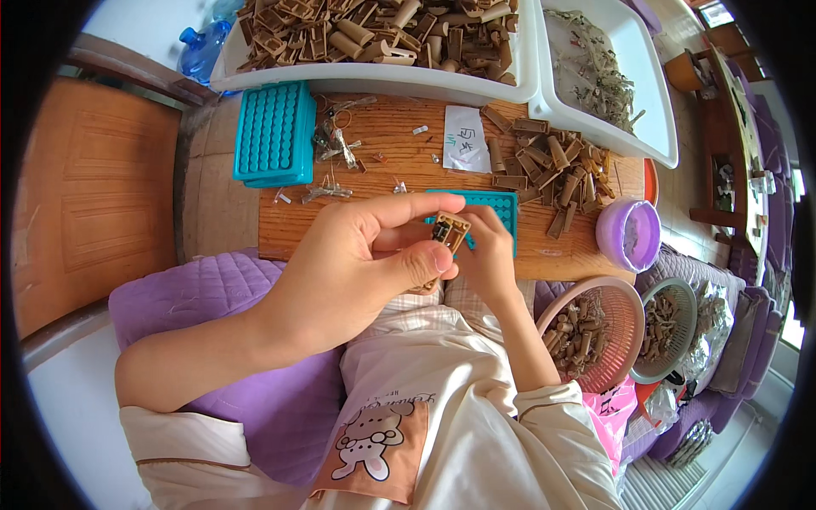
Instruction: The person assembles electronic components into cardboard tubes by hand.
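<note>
Head view, both hands pinched shut on small brown part (449,230), left hand (353,268) beside right hand (486,255), above teal tray (501,212)

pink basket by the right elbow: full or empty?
Partly full. The pink basket holds a heap of small brown parts on its left side; bare mesh shows on the right.

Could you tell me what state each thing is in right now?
Brown part: pinched by both hands.
Left hand: fingers closed on it.
Right hand: gripping it.
Pink basket: partly filled.
Big white tray: heaped with brown parts.
Purple cup: upright, open.
</note>
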The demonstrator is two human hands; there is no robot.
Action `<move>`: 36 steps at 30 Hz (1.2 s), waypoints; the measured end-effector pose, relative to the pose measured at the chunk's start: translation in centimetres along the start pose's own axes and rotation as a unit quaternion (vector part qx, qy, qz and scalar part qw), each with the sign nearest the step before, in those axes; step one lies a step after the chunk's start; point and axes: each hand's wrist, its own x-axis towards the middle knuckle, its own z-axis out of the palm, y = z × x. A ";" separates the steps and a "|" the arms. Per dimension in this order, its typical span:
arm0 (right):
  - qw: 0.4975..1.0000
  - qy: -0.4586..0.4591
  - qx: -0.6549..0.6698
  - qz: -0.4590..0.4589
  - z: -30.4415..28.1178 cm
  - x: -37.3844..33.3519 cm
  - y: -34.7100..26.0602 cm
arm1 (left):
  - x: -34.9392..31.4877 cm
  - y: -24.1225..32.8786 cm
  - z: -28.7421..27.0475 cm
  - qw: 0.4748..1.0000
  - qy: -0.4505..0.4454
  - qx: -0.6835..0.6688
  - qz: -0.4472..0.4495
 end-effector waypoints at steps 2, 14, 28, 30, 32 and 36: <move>0.994 0.094 0.047 -0.018 -1.3 0.2 -2.6 | -0.2 0.1 0.1 1.000 0.003 -0.001 0.002; 0.965 0.124 0.114 -0.201 -4.1 1.1 -9.0 | -0.3 -0.4 0.1 0.999 0.009 0.021 0.037; 0.990 0.034 -0.139 -0.021 2.1 -2.7 0.7 | -0.4 0.2 0.4 0.999 0.009 0.003 0.032; 0.991 0.020 -0.129 -0.016 1.8 -2.6 0.7 | -0.4 0.2 0.2 1.000 -0.001 0.008 0.012; 0.993 0.005 -0.118 -0.010 1.5 -2.3 0.4 | -0.6 0.3 0.5 1.000 -0.004 0.009 0.012; 0.997 0.049 0.050 0.037 -0.8 -1.3 -2.8 | -0.8 0.1 0.6 1.000 0.001 0.005 0.006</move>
